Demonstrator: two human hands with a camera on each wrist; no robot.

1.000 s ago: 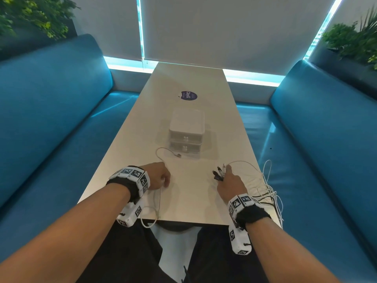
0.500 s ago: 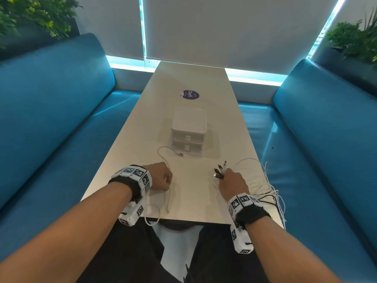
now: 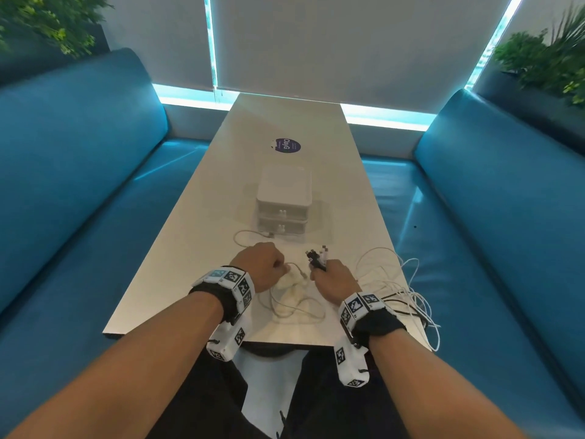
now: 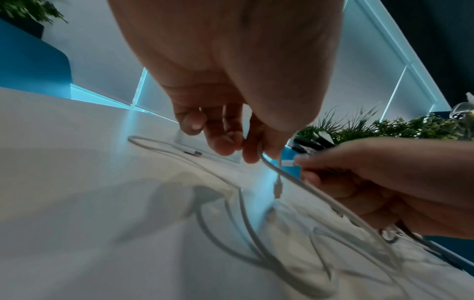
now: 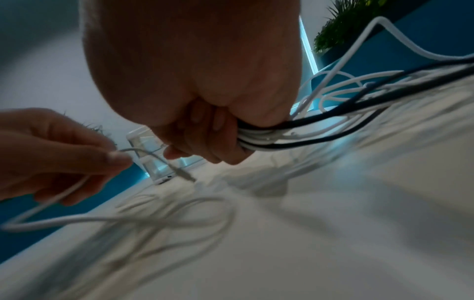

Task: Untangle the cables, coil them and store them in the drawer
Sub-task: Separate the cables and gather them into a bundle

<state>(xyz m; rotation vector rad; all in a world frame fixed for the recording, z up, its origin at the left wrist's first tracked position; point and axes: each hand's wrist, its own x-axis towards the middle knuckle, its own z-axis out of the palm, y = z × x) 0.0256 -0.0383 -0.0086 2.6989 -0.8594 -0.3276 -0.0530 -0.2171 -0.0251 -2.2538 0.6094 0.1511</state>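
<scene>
My left hand (image 3: pixel 264 267) pinches a white cable (image 3: pixel 296 307) near its plug end (image 4: pixel 278 187); the cable's loops lie on the table in front of me, and its other end (image 3: pixel 270 235) curls near the drawer unit. My right hand (image 3: pixel 332 280) grips a bundle of black and white cables (image 5: pixel 259 138), whose plug ends (image 3: pixel 316 256) stick out past the fist. The rest of that bundle (image 3: pixel 402 289) trails in loose tangled loops over the table's right edge. A small white two-drawer unit (image 3: pixel 283 202) stands mid-table, both drawers closed.
The long white table (image 3: pixel 196 223) runs away from me between two blue benches (image 3: pixel 79 172). A round dark sticker (image 3: pixel 286 145) lies beyond the drawer unit. Plants stand at both far corners.
My left hand has moved right, toward the right hand, dragging the white cable so its loops now lie between my wrists. The right hand has stayed about where it was.
</scene>
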